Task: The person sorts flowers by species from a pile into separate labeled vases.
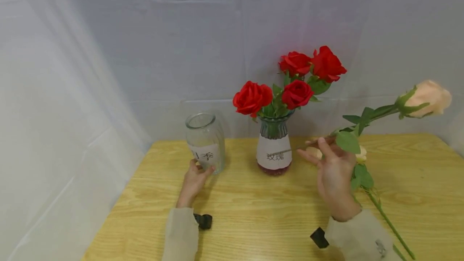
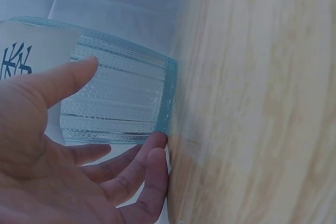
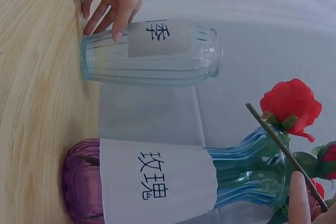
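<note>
My left hand [image 1: 194, 179] holds a clear glass vase [image 1: 202, 133] low on its side, thumb across the front and the other fingers along the side near the base. A white paper label with dark characters [image 3: 157, 38] wraps this upright vase. On the right, my right hand [image 1: 335, 176] pinches the stem of a pale peach rose [image 1: 427, 99] between thumb and fingers. The rose is held up off the table, its bloom to the right and its stem end [image 3: 257, 111] pointing left, in front of the labelled vase of red roses [image 1: 274, 152].
Several red roses [image 1: 252, 98] stand in the second vase, whose base is purplish. Behind and below my right hand, another pale rose lies on the wooden table [image 1: 232, 220], its green stem [image 1: 389, 222] running toward the front. A whitish sheet [image 1: 181, 51] hangs behind the table.
</note>
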